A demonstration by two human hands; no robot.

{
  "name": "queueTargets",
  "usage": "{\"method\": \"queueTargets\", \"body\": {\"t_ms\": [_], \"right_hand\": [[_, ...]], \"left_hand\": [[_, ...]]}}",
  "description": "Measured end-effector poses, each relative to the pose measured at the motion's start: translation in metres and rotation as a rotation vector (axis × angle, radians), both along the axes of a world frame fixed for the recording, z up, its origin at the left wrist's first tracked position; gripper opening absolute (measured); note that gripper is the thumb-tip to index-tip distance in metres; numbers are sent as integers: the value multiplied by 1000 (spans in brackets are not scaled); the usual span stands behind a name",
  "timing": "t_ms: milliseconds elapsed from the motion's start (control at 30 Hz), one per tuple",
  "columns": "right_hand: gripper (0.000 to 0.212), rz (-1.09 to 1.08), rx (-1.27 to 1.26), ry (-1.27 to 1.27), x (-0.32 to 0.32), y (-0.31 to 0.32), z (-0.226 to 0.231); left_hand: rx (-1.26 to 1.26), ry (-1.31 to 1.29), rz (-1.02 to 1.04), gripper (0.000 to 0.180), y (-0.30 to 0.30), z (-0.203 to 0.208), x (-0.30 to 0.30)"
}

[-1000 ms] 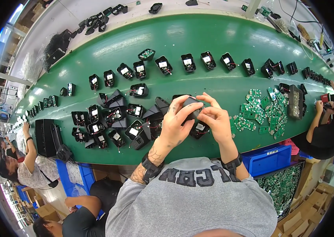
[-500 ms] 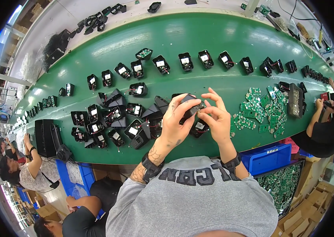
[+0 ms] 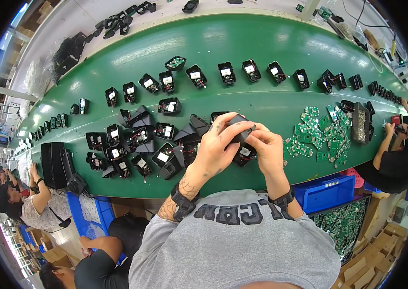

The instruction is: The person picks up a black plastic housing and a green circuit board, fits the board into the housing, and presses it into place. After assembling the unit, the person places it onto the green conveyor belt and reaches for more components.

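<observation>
Above the near edge of the green workbench [image 3: 204, 183], my left hand [image 3: 216, 147] wraps its fingers around a black plastic housing [image 3: 240, 123]. The fingers of my right hand [image 3: 267, 148] are closed against its right edge; whether a small part sits between them is hidden. Just below my hands lies an open black housing [image 3: 245, 153] with a white part and wires inside. To the left of my hands, several open housings [image 3: 164, 155] with red wires and white parts lie in a loose cluster. Wedge-shaped black covers [image 3: 140, 116] lie among them.
Right of my hands spreads a heap of green circuit boards [image 3: 320, 137], beside a black tray [image 3: 360, 124] of small metal parts. Further housings [image 3: 226, 74] stand in a row across the bench. A blue bin [image 3: 324, 193] sits under the edge. People work at both sides.
The right hand's fingers have drawn together and moved onto the black housing. Its upper fingers, stretched out before, are now folded down. The housing has tilted in my left hand.
</observation>
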State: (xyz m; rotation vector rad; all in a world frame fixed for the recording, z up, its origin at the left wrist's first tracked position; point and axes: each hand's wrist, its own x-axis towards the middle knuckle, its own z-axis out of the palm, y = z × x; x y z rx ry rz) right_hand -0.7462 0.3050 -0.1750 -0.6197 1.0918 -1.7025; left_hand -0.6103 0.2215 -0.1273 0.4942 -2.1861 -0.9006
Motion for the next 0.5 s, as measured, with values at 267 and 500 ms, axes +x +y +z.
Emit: {"method": "queueTargets", "body": {"t_ms": [267,500], "right_hand": [[8,-28,-133,259,-11,-1,2],[8,-39,-101,309,-11,-1,2]], "left_hand": [[107,54,92,42,3,-3,-2],[69,16,112,40,5,-4,-3]]}}
